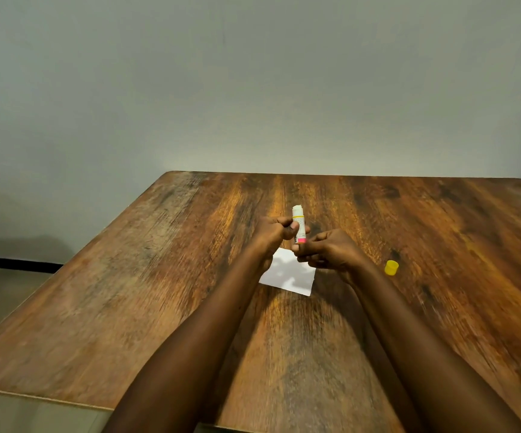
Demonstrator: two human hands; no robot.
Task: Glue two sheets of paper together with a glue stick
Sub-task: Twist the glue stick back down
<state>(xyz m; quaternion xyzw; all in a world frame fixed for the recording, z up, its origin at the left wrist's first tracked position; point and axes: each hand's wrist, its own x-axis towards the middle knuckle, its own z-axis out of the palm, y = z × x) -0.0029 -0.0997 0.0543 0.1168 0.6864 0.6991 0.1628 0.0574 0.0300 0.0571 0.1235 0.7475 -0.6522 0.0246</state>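
An uncapped glue stick [299, 221] stands upright in the air above the table, its white glue tip showing on top and a pink base at the bottom. My left hand [276, 232] grips its barrel. My right hand [324, 251] pinches the pink base with fingertips. Below both hands a small white sheet of paper [290, 275] lies flat on the wooden table [159, 307]; whether it is one sheet or two stacked is not visible. The yellow cap [391, 267] stands on the table to the right of my right hand.
A plain grey wall rises behind the table's far edge [315, 173]. The table's left edge runs diagonally, with floor beyond it at the left.
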